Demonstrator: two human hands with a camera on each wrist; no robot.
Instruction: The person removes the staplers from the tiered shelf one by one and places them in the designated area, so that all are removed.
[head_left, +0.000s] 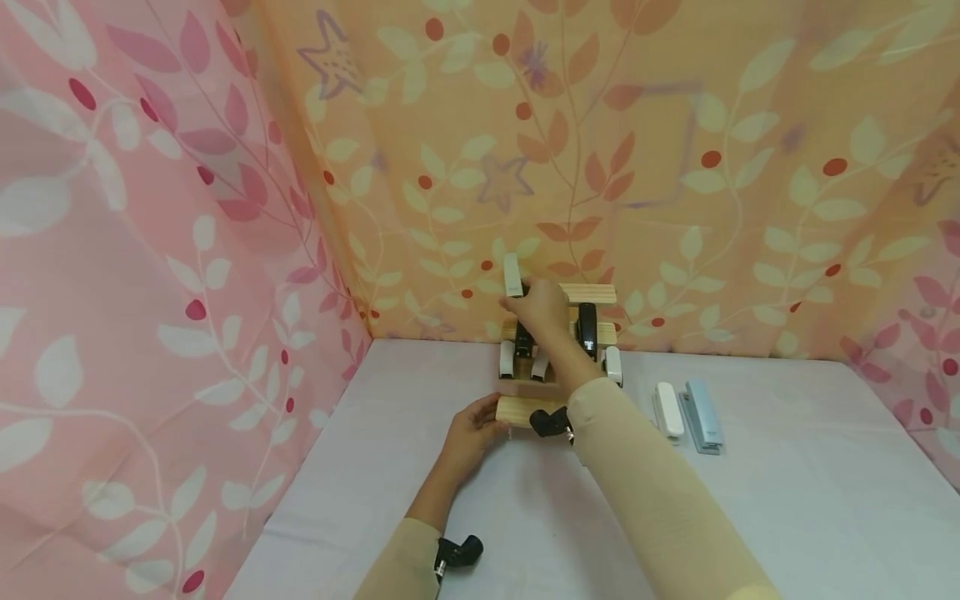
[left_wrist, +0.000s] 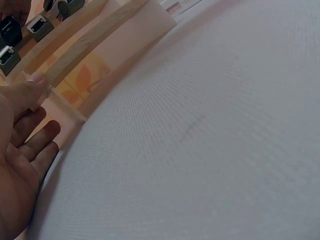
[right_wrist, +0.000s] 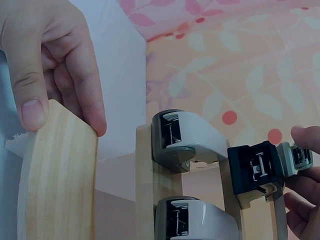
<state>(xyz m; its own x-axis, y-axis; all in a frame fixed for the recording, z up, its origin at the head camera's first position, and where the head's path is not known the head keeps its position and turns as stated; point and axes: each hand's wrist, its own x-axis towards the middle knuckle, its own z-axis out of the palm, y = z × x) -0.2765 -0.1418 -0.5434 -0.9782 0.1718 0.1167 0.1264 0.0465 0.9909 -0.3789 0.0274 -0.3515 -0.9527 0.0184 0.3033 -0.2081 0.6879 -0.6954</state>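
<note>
A tiered wooden rack (head_left: 517, 410) stands on the table against the back cloth. At the left end of its front slat (right_wrist: 62, 175), my left hand (head_left: 471, 433) pinches the wood between thumb and fingers. My right hand (head_left: 546, 312) reaches over the rack and grips a white stapler (head_left: 512, 273) at the top tier's left end. Just below it, a black stapler (right_wrist: 255, 170) leans on the rack; another black stapler (head_left: 587, 325) is to the right. Lower down sit white staplers (head_left: 507, 360), one partly behind my right arm.
A white stapler (head_left: 667, 410) and a light blue stapler (head_left: 702, 417) lie on the white-covered table (head_left: 810, 467), right of the rack. Patterned cloth walls (head_left: 645, 167) rise behind and at the left.
</note>
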